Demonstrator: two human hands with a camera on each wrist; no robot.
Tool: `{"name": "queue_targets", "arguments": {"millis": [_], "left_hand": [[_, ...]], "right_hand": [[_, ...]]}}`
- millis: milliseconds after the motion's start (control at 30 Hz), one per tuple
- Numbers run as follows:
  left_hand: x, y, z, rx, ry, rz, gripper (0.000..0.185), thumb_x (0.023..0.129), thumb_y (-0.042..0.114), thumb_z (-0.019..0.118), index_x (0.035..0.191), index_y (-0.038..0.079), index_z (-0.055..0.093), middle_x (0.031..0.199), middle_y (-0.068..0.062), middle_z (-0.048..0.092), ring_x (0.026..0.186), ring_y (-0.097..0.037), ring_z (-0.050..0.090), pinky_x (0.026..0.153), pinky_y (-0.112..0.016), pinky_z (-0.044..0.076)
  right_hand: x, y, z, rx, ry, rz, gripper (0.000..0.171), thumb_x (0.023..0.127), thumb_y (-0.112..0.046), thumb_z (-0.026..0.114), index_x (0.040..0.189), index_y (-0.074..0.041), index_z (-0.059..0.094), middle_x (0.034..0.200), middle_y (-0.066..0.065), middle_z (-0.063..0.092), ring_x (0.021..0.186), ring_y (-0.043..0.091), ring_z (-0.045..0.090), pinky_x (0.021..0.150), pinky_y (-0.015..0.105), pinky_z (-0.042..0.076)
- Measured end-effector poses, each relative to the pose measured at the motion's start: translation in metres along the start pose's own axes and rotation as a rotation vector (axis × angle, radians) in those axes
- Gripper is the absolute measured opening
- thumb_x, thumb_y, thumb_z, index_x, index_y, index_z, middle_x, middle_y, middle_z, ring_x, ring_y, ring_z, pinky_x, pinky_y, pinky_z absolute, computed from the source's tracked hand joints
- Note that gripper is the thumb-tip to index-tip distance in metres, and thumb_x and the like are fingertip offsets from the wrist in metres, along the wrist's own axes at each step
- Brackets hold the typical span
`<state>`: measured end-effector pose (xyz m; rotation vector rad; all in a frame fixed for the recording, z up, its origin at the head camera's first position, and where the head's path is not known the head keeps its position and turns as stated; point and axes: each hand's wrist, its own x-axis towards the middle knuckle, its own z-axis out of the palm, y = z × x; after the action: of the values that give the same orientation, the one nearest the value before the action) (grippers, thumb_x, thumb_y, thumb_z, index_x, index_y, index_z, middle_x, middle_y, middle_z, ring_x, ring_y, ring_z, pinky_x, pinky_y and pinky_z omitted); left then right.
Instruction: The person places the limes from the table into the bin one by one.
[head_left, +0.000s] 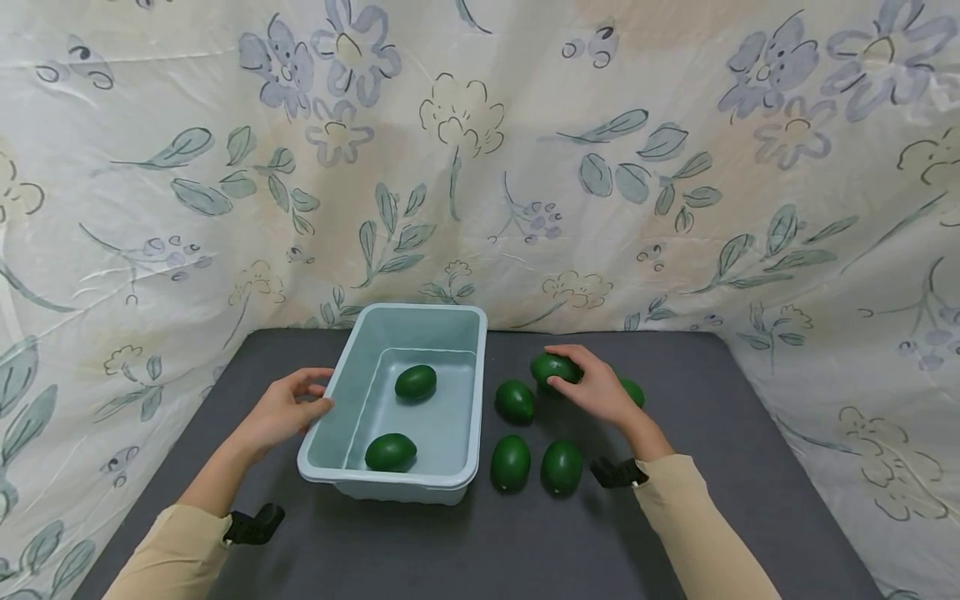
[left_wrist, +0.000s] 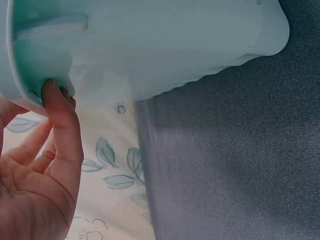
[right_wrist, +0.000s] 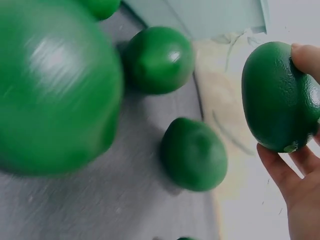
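My left hand pinches the left rim of a pale blue plastic tub; in the left wrist view, its fingertips lie under the tub's lip. Inside the tub are two dark green avocados, one farther back and one near the front. To the right of the tub, my right hand grips an avocado between thumb and fingers. The right wrist view shows this avocado held up, its stem end downward.
Several loose avocados lie on the dark grey tabletop: one beside the tub, two nearer me, and one partly hidden behind my right hand. A floral cloth hangs behind the table.
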<state>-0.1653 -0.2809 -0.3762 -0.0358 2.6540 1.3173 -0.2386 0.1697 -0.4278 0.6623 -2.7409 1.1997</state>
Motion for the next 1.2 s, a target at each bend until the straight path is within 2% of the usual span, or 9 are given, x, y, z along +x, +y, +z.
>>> {"name": "queue_targets", "arguments": {"millis": [133,467,733,1200], "left_hand": [[0.000,0.001,0.000,0.001,0.000,0.001,0.055,0.089,0.016,0.059,0.138,0.006,0.036,0.114,-0.020,0.051,0.084,-0.024,0.057,0.063,-0.033,0.052],[-0.001,0.003,-0.001,-0.002,-0.009,-0.002,0.054,0.089,0.015,0.058,0.138,0.006,0.035,0.113,-0.021,0.052,0.082,-0.022,0.057,0.063,-0.033,0.050],[-0.001,0.003,-0.001,-0.007,-0.011,0.007,0.054,0.089,0.014,0.058,0.138,0.006,0.036,0.113,-0.021,0.052,0.080,-0.022,0.057,0.062,-0.033,0.050],[-0.002,0.001,-0.001,-0.014,-0.008,0.014,0.053,0.089,0.013,0.057,0.137,0.005,0.036,0.112,-0.021,0.052,0.079,-0.023,0.057,0.061,-0.033,0.050]], "right_hand": [[0.010,-0.012,0.000,0.007,-0.007,-0.009,0.048,0.086,-0.031,0.064,0.131,-0.027,0.048,0.131,0.000,0.048,0.113,0.022,0.051,0.088,0.044,0.044],[0.029,-0.038,0.000,0.018,-0.033,-0.053,0.049,0.086,-0.035,0.063,0.132,-0.024,0.049,0.132,0.002,0.049,0.112,0.022,0.052,0.088,0.042,0.044],[0.045,-0.058,0.003,0.078,-0.053,-0.106,0.047,0.086,-0.031,0.065,0.130,-0.023,0.051,0.127,0.002,0.052,0.102,0.018,0.056,0.082,0.038,0.047],[0.070,-0.097,0.016,0.129,-0.120,-0.163,0.047,0.086,-0.024,0.065,0.131,-0.016,0.052,0.130,0.005,0.051,0.107,0.020,0.053,0.085,0.037,0.046]]}}
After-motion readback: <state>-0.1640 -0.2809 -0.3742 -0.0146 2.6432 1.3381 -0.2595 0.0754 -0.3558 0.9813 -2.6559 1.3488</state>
